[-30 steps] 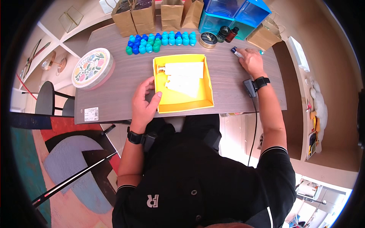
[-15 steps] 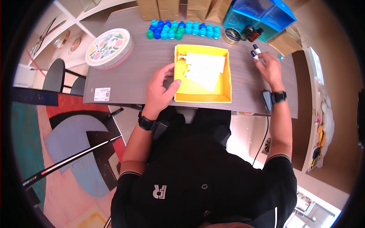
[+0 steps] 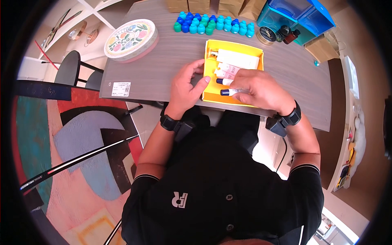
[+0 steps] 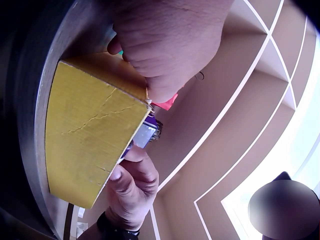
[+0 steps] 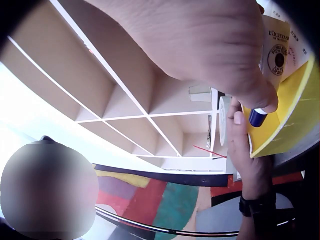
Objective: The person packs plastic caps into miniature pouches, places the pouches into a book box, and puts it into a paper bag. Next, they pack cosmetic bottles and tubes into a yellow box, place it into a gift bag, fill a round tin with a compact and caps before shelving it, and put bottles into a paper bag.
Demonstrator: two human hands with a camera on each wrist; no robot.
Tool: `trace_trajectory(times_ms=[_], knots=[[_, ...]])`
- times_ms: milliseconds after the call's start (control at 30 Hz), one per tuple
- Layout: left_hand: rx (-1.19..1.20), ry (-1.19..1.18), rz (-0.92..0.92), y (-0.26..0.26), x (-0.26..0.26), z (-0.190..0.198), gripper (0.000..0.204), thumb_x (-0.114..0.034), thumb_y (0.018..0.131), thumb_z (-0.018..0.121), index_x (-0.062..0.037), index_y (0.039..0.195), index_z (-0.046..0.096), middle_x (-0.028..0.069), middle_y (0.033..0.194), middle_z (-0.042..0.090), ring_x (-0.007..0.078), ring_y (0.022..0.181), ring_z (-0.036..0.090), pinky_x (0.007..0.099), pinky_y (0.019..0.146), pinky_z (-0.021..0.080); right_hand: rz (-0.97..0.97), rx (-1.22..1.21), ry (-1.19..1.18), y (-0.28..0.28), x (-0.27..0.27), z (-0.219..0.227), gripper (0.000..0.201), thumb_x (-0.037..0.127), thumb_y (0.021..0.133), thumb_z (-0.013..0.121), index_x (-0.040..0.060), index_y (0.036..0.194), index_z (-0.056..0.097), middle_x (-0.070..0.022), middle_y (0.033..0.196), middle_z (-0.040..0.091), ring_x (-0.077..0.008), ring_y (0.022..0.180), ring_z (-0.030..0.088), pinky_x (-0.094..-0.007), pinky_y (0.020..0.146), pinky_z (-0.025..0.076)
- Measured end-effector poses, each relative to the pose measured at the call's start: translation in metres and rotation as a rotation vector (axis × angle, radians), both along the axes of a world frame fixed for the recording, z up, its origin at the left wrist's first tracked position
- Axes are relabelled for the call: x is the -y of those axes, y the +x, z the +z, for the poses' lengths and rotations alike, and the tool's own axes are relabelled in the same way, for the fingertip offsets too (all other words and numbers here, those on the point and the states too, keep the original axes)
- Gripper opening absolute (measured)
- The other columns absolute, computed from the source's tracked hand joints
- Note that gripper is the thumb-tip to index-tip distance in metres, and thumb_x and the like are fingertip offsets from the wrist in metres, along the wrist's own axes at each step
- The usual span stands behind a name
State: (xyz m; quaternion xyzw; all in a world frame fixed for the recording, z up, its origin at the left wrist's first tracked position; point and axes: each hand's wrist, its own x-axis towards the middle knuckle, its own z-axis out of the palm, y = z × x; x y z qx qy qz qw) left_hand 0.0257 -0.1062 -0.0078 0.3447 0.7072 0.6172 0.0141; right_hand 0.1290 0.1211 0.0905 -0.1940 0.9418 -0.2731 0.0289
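A shallow yellow box [image 3: 209,94] lies at the table's front edge. My left hand [image 3: 185,85] holds its left wall, the thumb at the rim and the fingers along the outside. Over the box's near part, my right hand [image 3: 263,90] pinches two small tubes with dark blue caps [image 3: 226,92], the caps pointing left. Its fingers hide most of their bodies. Behind them in the box lie a white tube [image 3: 237,59] and a smaller tube with pink lettering [image 3: 225,70]. The right wrist view shows a cream L'Occitane tube [image 5: 276,45] beside the right hand.
Rows of small blue and green bottles [image 3: 204,27] stand behind the box. A round floral tin [image 3: 130,40] is at the left. A round gold-rimmed tin [image 3: 266,36], dark bottles [image 3: 291,36], a blue organizer [image 3: 294,20] and paper bags [image 3: 230,7] line the back.
My right hand has picked up the blue-capped tubes from the table's right side and carried them left over the yellow box. My left hand has stayed at the box's left wall.
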Motion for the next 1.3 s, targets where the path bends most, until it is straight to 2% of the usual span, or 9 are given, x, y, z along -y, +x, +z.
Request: trace_trajectory(times_ms=[233, 467, 667, 733, 800, 900, 1067, 1200, 1300], knots=[[-0.021, -0.055, 0.002, -0.002, 0.002, 0.000, 0.043, -0.014, 0.090, 0.070, -0.0003, 0.129, 0.059, 0.0146, 0.110, 0.067, 0.0242, 0.099, 0.068, 0.0370, 0.088, 0.053, -0.018, -0.086, 0.139, 0.005, 0.004, 0.002, 0.025, 0.009, 0.074, 0.076, 0.0086, 0.098, 0.071, -0.0098, 0.096, 0.066, -0.0321, 0.093, 0.064, -0.0435, 0.080, 0.052], [0.002, -0.004, -0.022, 0.001, 0.002, 0.012, 0.044, -0.013, 0.089, 0.070, -0.0002, 0.129, 0.058, 0.0158, 0.112, 0.068, 0.0281, 0.101, 0.069, 0.0380, 0.089, 0.053, -0.063, -0.182, 0.111, 0.014, 0.006, -0.016, 0.006, 0.013, 0.077, 0.074, 0.0103, 0.078, 0.069, -0.0076, 0.076, 0.060, -0.0291, 0.081, 0.062, -0.0426, 0.072, 0.050], [-0.019, -0.035, -0.011, 0.002, 0.004, 0.014, 0.045, -0.015, 0.090, 0.070, 0.0002, 0.130, 0.058, 0.0154, 0.112, 0.067, 0.0276, 0.101, 0.068, 0.0375, 0.088, 0.053, -0.164, -0.314, -0.094, 0.022, 0.003, -0.013, 0.011, 0.011, 0.080, 0.074, 0.0060, 0.089, 0.072, -0.0096, 0.086, 0.065, -0.0295, 0.083, 0.062, -0.0401, 0.075, 0.050], [-0.035, -0.053, -0.018, 0.000, 0.003, 0.014, 0.045, -0.015, 0.090, 0.070, 0.0001, 0.131, 0.058, 0.0154, 0.113, 0.067, 0.0276, 0.101, 0.068, 0.0373, 0.088, 0.053, -0.529, -0.500, -0.296, 0.029, -0.002, -0.027, 0.016, 0.006, 0.082, 0.072, 0.0027, 0.097, 0.071, -0.0140, 0.094, 0.065, -0.0319, 0.085, 0.062, -0.0398, 0.079, 0.052], [-0.012, -0.039, -0.025, 0.001, 0.004, 0.014, 0.045, -0.016, 0.091, 0.071, -0.0004, 0.131, 0.058, 0.0149, 0.115, 0.065, 0.0264, 0.103, 0.067, 0.0363, 0.089, 0.052, -0.621, -0.526, -0.274, 0.037, -0.011, -0.037, 0.023, 0.005, 0.084, 0.072, 0.0005, 0.107, 0.068, -0.0158, 0.097, 0.064, -0.0299, 0.086, 0.063, -0.0380, 0.079, 0.052], [0.004, -0.022, -0.035, -0.009, 0.010, 0.026, 0.044, -0.016, 0.091, 0.071, -0.0009, 0.131, 0.058, 0.0138, 0.115, 0.065, 0.0247, 0.103, 0.066, 0.0351, 0.089, 0.052, -0.981, -0.369, -0.514, 0.050, -0.024, -0.064, 0.031, 0.013, 0.093, 0.069, -0.0010, 0.119, 0.062, -0.0097, 0.096, 0.062, -0.0190, 0.085, 0.059, -0.0324, 0.076, 0.050], [-0.382, -0.088, 0.101, -0.108, 0.017, 0.114, 0.045, -0.015, 0.090, 0.070, -0.0006, 0.131, 0.058, 0.0069, 0.109, 0.065, 0.0155, 0.088, 0.056, 0.0340, 0.085, 0.050, -1.010, -0.407, -0.654, 0.064, -0.023, -0.093, 0.030, 0.018, 0.098, 0.064, -0.0024, 0.120, 0.062, -0.0084, 0.096, 0.059, -0.0177, 0.083, 0.057, -0.0303, 0.077, 0.049], [-0.398, -0.068, 0.266, -0.240, -0.014, 0.166, 0.044, -0.023, 0.086, 0.075, -0.0042, 0.125, 0.065, 0.0165, 0.112, 0.066, 0.0232, 0.099, 0.068, 0.0357, 0.083, 0.054, -0.964, -0.450, -0.532, 0.061, -0.024, -0.088, 0.027, 0.016, 0.099, 0.061, -0.0024, 0.119, 0.062, -0.0086, 0.096, 0.059, -0.0170, 0.083, 0.056, -0.0291, 0.077, 0.048], [-0.604, -0.323, 0.390, -0.320, -0.037, 0.200, 0.049, -0.030, 0.087, 0.074, -0.0066, 0.128, 0.064, 0.0195, 0.114, 0.066, 0.0283, 0.101, 0.069, 0.0402, 0.087, 0.054, -0.961, -0.492, -0.609, 0.060, -0.028, -0.098, 0.027, 0.016, 0.099, 0.062, -0.0022, 0.118, 0.062, -0.0081, 0.094, 0.059, -0.0169, 0.082, 0.056, -0.0297, 0.075, 0.049]])
